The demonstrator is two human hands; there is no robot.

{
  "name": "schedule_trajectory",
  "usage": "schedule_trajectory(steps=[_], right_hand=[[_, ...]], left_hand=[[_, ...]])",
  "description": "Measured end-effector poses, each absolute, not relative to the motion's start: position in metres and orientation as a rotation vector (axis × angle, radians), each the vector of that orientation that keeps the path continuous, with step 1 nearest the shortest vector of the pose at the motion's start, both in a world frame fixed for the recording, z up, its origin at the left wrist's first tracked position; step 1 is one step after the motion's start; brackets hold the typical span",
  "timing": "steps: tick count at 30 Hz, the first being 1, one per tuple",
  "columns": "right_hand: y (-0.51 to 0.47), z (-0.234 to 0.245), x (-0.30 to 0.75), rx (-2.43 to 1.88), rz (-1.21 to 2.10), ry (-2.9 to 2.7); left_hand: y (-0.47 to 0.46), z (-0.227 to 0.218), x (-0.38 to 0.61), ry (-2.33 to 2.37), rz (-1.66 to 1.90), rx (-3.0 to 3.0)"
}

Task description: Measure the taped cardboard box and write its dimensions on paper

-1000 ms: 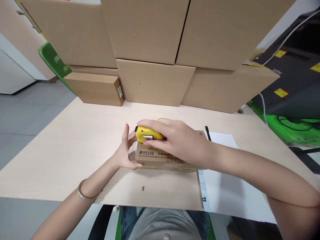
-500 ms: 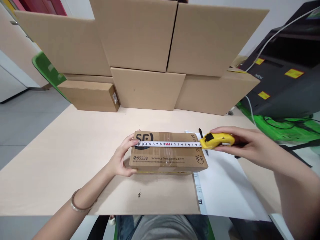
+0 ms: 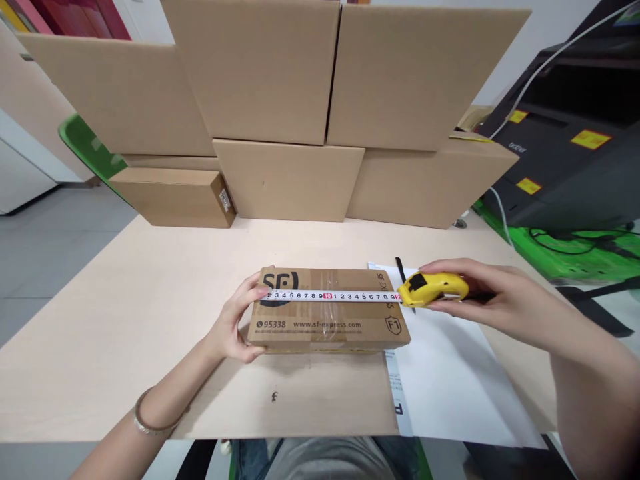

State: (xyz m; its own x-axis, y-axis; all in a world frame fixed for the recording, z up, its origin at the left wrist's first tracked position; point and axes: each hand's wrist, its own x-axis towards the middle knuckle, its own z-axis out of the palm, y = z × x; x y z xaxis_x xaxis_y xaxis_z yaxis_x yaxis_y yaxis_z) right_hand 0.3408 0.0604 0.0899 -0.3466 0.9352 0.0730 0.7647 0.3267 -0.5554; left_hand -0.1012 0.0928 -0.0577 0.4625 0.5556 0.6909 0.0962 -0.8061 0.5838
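Tape measure (image 3: 434,288), yellow, sits closed in the right hand (image 3: 493,300) just off the right end of the small printed box (image 3: 327,310), barely nearer that end than half a second ago; its blade (image 3: 333,296) stays stretched along the box top. The left hand (image 3: 235,323) pins the blade's tip at the box's left edge, fingers curled on the corner. White paper (image 3: 450,380) lies under the right hand. Stacked cartons (image 3: 290,100) stand beyond, a black printer (image 3: 575,153) far right.
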Motion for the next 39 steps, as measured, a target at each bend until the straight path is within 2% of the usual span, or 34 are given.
schedule_trajectory(steps=[6,18,25,29,39], right_hand=[[0.075,0.106,0.317,-1.372,0.589,-2.301],[0.109,0.107,0.158,-0.777,0.488,-2.680],[0.129,0.117,0.151,-0.641,0.642,-2.514],[0.120,0.126,0.160,-0.692,0.668,-2.368],[0.072,0.056,0.176,-0.835,0.515,-2.494]], left_hand=[[0.093,-0.057,-0.100,0.509,1.352,2.262],[0.090,-0.070,-0.098,0.539,1.268,1.890],[0.083,-0.047,-0.083,0.715,1.422,1.623],[0.080,-0.033,-0.069,0.946,1.373,1.259],[0.078,-0.010,-0.039,0.997,1.270,0.647]])
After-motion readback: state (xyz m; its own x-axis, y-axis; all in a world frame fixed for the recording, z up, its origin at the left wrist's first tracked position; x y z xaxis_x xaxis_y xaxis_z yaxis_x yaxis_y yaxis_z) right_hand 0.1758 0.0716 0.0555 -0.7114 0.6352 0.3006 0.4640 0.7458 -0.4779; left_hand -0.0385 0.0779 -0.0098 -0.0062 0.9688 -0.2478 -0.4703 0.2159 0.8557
